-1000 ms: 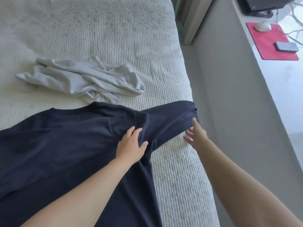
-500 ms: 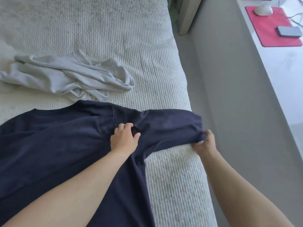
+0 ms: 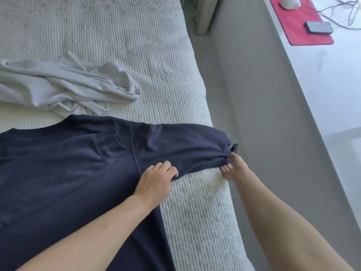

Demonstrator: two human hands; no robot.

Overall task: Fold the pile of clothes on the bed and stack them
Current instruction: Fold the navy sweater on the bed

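At the right edge of the bed (image 3: 125, 45), the right hand (image 3: 233, 167) pinched the navy shirt (image 3: 58, 173) sleeve cuff while the left hand (image 3: 156, 180) gripped its underarm; a loose pinch might let the sleeve slide floorward.
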